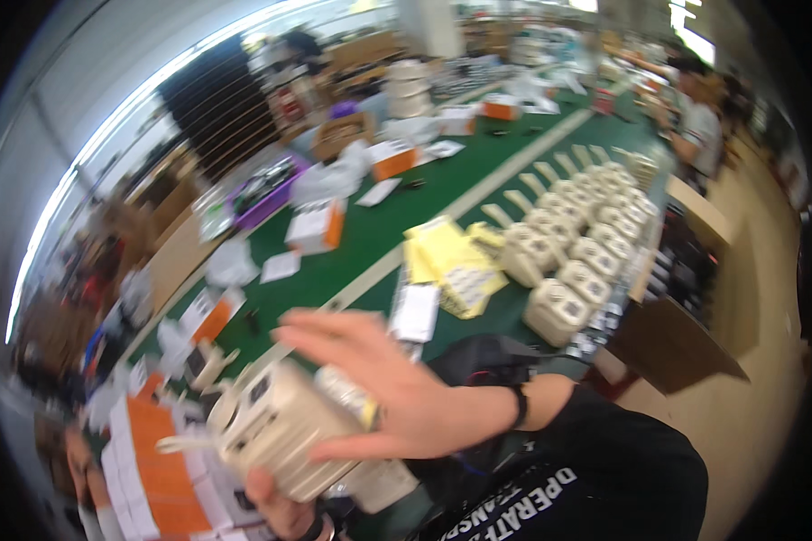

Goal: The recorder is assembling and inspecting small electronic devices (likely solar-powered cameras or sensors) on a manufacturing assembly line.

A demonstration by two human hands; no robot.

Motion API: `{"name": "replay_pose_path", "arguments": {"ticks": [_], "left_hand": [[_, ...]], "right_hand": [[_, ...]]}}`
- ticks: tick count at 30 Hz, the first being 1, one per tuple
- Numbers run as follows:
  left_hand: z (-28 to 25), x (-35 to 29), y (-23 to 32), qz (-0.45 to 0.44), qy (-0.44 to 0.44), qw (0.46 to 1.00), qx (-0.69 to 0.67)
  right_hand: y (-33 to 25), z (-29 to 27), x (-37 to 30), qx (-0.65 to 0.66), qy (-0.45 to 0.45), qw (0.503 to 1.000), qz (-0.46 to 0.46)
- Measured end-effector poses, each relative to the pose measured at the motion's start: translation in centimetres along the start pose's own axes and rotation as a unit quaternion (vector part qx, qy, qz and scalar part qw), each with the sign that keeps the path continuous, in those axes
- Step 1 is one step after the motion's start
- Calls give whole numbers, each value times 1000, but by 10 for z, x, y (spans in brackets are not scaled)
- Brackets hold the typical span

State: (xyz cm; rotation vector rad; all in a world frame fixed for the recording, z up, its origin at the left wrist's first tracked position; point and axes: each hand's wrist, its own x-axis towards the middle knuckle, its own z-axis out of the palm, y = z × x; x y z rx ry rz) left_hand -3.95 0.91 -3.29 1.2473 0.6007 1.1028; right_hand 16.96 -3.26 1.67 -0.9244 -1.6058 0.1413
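A cream boxy plastic device (289,433), with a round part on its front and small dark openings, is tilted at the lower left. My left hand (284,509) grips it from below, thumb against the casing; the rest of that hand is hidden. Stretched over its right side is my right hand (397,388), fingers extended and the thumb touching the casing. Between right palm and device shows a white and yellow label-like patch (347,392), partly covered. Motion blurs the details.
Rows of similar cream devices (559,307) stand on the green table at right, beside yellow sheets (456,266). Orange-and-white boxes (316,225), plastic bags and a purple tray (266,194) lie along the left. An open carton (677,343) stands at right. Another person (699,126) sits farther back.
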Motion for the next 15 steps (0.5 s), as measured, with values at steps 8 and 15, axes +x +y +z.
{"name": "replay_pose_path", "arguments": {"ticks": [8,15], "left_hand": [[-13,78,-20,69,85,909,403],[-167,211,-20,42,236,784,573]], "right_hand": [[142,4,33,-24,-145,943,298],[258,35,50,-258,64,883,387]]}}
